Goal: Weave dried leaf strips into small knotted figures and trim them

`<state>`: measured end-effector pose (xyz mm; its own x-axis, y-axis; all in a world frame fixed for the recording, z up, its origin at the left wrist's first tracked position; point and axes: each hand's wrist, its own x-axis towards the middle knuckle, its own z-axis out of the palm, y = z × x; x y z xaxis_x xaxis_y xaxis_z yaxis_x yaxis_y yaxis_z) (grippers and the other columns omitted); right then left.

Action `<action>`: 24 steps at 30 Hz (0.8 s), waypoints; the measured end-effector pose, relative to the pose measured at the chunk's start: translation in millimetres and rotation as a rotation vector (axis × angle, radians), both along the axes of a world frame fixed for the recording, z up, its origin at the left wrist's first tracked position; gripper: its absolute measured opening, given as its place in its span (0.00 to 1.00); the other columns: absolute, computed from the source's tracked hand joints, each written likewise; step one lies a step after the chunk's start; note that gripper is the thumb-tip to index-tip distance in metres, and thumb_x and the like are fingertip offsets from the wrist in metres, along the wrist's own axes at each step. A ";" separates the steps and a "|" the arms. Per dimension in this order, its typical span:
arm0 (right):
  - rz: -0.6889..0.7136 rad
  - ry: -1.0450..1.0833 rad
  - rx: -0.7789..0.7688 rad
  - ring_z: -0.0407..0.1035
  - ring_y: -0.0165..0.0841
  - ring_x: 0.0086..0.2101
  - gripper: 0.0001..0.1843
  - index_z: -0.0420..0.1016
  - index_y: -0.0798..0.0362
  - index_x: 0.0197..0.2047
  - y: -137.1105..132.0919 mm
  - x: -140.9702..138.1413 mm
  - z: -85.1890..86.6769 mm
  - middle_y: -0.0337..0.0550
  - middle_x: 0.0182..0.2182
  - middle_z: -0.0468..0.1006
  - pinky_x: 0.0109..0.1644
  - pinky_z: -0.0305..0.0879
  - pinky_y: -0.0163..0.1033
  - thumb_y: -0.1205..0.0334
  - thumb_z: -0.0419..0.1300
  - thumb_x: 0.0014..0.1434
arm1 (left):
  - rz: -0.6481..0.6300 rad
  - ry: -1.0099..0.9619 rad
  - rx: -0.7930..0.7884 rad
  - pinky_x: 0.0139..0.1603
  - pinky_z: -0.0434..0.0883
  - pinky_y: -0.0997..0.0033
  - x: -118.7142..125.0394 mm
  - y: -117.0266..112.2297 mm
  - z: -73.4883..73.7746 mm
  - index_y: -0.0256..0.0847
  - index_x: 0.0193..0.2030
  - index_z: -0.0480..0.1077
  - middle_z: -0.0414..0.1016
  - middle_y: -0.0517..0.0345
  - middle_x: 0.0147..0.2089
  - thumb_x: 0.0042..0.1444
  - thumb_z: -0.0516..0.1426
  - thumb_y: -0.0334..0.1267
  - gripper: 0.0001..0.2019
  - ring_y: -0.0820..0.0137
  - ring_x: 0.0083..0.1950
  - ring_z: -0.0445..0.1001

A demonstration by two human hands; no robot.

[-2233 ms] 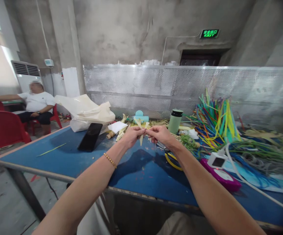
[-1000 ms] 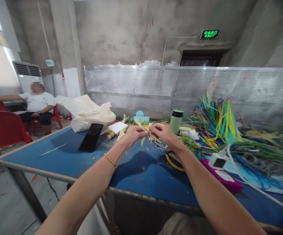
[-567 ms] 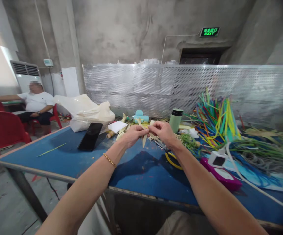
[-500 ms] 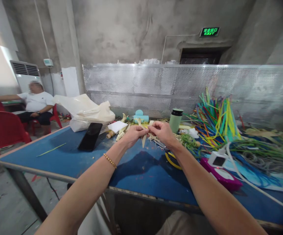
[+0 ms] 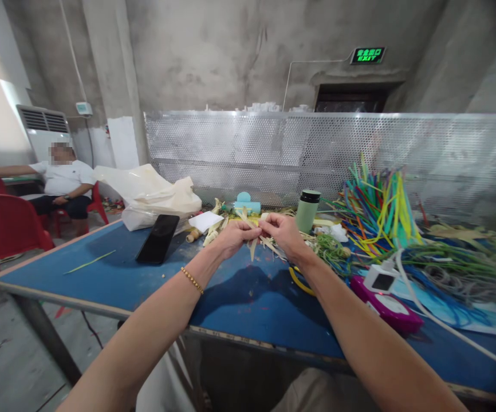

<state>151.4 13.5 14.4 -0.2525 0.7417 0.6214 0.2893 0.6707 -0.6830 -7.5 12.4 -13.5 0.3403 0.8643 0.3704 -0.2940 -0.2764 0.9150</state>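
Note:
My left hand (image 5: 233,237) and my right hand (image 5: 283,232) meet above the blue table (image 5: 145,292), thumbs and fingertips pinched close together. Between them is a pale, flat strip of dried leaf (image 5: 253,250), with one end hanging below my left fingers and another part rising behind. Both hands are closed on this strip; the exact grip points are hidden by the fingers. Just behind lies a heap of similar pale husk pieces (image 5: 212,233). Right of my right hand stands a green bottle (image 5: 307,213) with a black lid.
Left of my hands lie a black phone (image 5: 157,239), white paper (image 5: 205,221) and a plastic bag (image 5: 153,194). To the right are a yellow-handled tool (image 5: 302,281), a magenta device (image 5: 392,309) with a white cable, and colourful strips (image 5: 385,212). A person (image 5: 65,177) sits far left.
Both hands stay pinched on the strip in nearly the same place. Its hanging end has shifted very slightly; little else differs.

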 end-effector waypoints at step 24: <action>-0.100 0.023 -0.014 0.59 0.28 0.22 0.21 0.66 0.53 0.21 -0.6 5.5 6.9 0.38 0.18 0.69 0.26 0.57 0.35 0.45 0.60 0.53 | 0.016 -0.042 -0.049 0.33 0.60 0.70 -1.2 -3.0 1.9 0.31 0.28 0.77 0.73 0.53 0.26 0.45 0.66 0.34 0.07 0.75 0.28 0.66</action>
